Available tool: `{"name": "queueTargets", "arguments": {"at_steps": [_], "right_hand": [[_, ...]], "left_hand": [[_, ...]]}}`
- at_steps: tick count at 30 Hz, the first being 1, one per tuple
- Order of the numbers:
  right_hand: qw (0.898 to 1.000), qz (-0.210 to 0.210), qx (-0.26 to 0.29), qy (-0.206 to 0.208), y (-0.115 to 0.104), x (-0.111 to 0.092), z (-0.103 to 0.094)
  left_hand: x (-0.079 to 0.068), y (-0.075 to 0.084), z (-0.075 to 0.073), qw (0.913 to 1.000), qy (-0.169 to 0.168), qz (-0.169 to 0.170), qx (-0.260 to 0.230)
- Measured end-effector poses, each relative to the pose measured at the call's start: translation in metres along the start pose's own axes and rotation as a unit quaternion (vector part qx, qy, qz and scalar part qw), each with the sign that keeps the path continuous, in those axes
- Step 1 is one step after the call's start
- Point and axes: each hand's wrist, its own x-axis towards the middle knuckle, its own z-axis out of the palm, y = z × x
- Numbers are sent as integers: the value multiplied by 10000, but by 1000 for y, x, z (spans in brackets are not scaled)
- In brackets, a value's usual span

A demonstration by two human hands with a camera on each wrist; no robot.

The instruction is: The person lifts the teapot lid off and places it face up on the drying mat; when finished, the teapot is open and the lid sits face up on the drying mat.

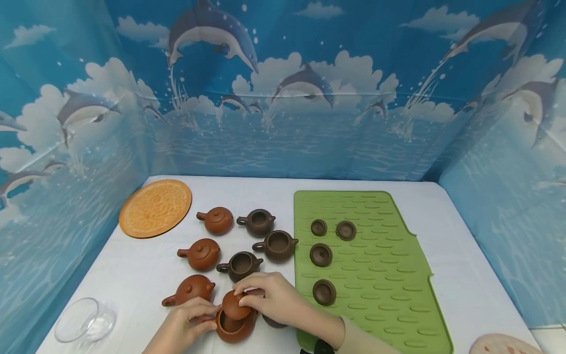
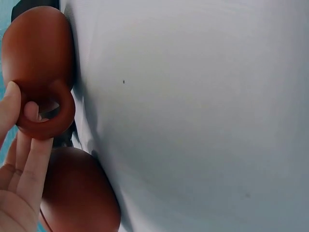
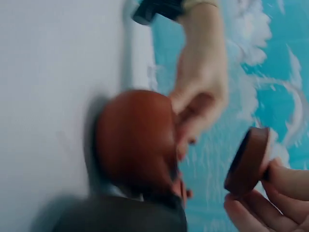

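A reddish-brown clay teapot (image 1: 236, 334) stands uncovered near the front of the table. My left hand (image 1: 187, 319) grips it by the loop handle (image 2: 65, 116), with a fingertip through the loop in the left wrist view. Just above the teapot's opening, my right hand (image 1: 278, 297) pinches the matching lid (image 1: 236, 306). In the right wrist view this lid (image 3: 248, 162) is tilted and apart from the teapot body (image 3: 137, 137). Another reddish-brown teapot (image 1: 191, 290), with its lid on, sits beside my left hand. Partly hidden under my right hand is a dark teapot (image 1: 274, 323).
Lidded reddish teapots (image 1: 216, 221) stand at left, and uncovered dark teapots (image 1: 278, 246) in the middle. Several dark lids (image 1: 321, 254) lie on a green mat (image 1: 376, 314). An orange round mat (image 1: 155, 209) lies back left; a clear glass (image 1: 84, 319) is front left.
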Motion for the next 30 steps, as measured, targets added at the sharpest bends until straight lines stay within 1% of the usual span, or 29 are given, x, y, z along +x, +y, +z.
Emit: {"name": "queueTargets", "arguments": {"at_steps": [2, 4, 7, 8, 9, 10, 11, 13, 15, 16, 17, 19, 23, 25, 26, 28, 29, 30], "right_hand": [[9967, 253, 697, 327, 5, -6, -11], [9893, 489, 1223, 624, 11, -12, -24], [9800, 792, 1503, 1039, 24, -23, -44], [9758, 943, 1609, 1146, 28, -27, -51], [9695, 1126, 1795, 1232, 32, -30, -59], [9618, 1336, 1982, 1336, 36, -34, -66], [9517, 1561, 2214, 1443, 39, -38, -74], [9269, 1998, 2720, 1643, 45, -46, -88], [9048, 2250, 3120, 1824, 51, -54, -102], [8978, 2286, 3259, 1885, 54, -58, -108], [8933, 2261, 3379, 1918, 58, -63, -114], [8884, 2051, 3655, 1874, 67, -73, -125], [8749, 1488, 4293, 1680, 88, -92, -142], [8681, 1350, 4492, 1627, 97, -98, -147], [8647, 1345, 4556, 1632, 101, -101, -149], [8557, 1477, 4653, 1718, 107, -105, -152], [8553, 1598, 4593, 1787, 109, -106, -154], [8573, 1800, 4440, 1883, 110, -107, -154]], "left_hand": [[0, 0, 0, 9997, -123, -187, -134], [1, 1, 0, 9988, -210, -376, -244], [1, 1, 0, 9976, -270, -587, -249], [1, 2, 0, 9977, -252, -582, -232], [1, 2, 0, 9979, -231, -565, -217], [1, 2, 0, 9981, -206, -546, -201], [1, 1, 0, 9983, -189, -521, -186], [0, 1, 1, 9985, -162, -490, -157], [0, 2, 1, 9984, -164, -520, -139], [1, 2, 1, 9983, -173, -543, -127], [1, 2, 1, 9983, -178, -550, -121], [1, 3, 0, 9983, -164, -544, -105], [1, 3, 0, 9987, -134, -487, -101], [1, 4, 0, 9984, -151, -534, -109], [1, 4, 0, 9981, -168, -575, -113], [1, 4, -1, 9974, -221, -679, -114], [1, 4, -1, 9971, -238, -713, -109], [1, 4, -1, 9968, -256, -748, -94]]}}
